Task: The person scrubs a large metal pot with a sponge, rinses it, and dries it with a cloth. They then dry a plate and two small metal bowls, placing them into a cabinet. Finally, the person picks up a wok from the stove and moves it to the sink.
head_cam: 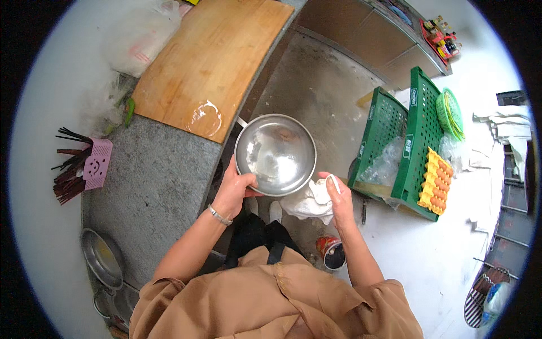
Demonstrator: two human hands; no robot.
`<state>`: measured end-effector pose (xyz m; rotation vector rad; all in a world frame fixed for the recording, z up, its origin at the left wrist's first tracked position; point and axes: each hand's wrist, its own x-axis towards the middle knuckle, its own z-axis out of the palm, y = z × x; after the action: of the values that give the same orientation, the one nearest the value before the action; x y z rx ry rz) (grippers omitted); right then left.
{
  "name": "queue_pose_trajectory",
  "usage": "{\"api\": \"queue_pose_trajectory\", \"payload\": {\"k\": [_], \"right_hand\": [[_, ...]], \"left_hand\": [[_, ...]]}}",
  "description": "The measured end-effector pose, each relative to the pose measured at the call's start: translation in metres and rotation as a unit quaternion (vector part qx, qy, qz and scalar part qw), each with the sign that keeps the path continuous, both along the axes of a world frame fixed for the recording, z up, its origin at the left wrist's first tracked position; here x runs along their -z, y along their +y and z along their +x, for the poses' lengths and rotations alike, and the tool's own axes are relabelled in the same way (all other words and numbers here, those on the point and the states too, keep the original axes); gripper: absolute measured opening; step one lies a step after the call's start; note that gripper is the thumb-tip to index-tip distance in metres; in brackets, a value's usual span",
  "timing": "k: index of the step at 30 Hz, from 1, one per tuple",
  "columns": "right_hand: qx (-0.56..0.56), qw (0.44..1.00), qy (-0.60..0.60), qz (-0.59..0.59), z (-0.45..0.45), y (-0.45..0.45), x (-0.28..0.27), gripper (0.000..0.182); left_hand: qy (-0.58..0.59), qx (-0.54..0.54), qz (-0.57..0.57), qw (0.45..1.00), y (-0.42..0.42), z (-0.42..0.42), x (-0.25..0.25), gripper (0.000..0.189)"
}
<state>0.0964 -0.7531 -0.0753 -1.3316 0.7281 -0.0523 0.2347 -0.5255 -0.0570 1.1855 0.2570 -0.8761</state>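
My left hand (230,188) grips the near left rim of a round stainless steel pan (275,154), its thumb over the edge. The shiny metal faces me, and a short piece of handle juts from the far left side. In my right hand (341,199) is a bunched white cloth (311,201), hanging just below the pan's right rim. Whether the cloth touches the metal is hard to tell. Both hands are in front of my body, above the floor beside the counter. A wooden board (203,63) with a wet ring on it lies on the counter to the left.
The grey stone counter (156,165) carries a pink basket of chopsticks (97,163), a metal bowl (101,256) and a plastic bag (142,40). Green crates (417,144) stand right, beside a yellow tray of eggs (436,182). A red can (331,252) sits on the floor near me.
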Motion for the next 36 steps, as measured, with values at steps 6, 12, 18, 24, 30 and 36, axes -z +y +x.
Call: {"api": "queue_pose_trajectory", "payload": {"k": [6,12,18,24,30,36], "right_hand": [[-0.092,0.995,0.009,-0.028,-0.02,0.017,-0.046,0.032],[-0.064,0.995,0.032,-0.074,-0.054,0.014,-0.048,0.03],[-0.045,0.973,-0.137,-0.18,-0.042,0.009,-0.092,0.041],[-0.305,0.755,-0.176,-0.554,-0.008,0.023,-0.045,0.04],[-0.411,0.716,-0.047,-0.563,-0.017,0.039,-0.013,0.024],[-0.57,0.776,0.05,-0.266,-0.029,0.029,-0.017,0.029]], "left_hand": [[0.031,0.008,0.003,0.999,0.008,-0.059,-0.025,0.065],[0.028,-0.015,0.023,0.999,0.008,-0.088,-0.032,0.061],[0.009,-0.03,0.08,0.996,0.0,-0.105,-0.03,0.068],[-0.016,-0.035,0.069,0.997,-0.015,-0.125,-0.036,0.068],[0.063,-0.024,0.065,0.996,-0.016,-0.133,-0.028,0.068],[0.058,-0.049,0.084,0.994,-0.018,-0.153,-0.015,0.072]]}}
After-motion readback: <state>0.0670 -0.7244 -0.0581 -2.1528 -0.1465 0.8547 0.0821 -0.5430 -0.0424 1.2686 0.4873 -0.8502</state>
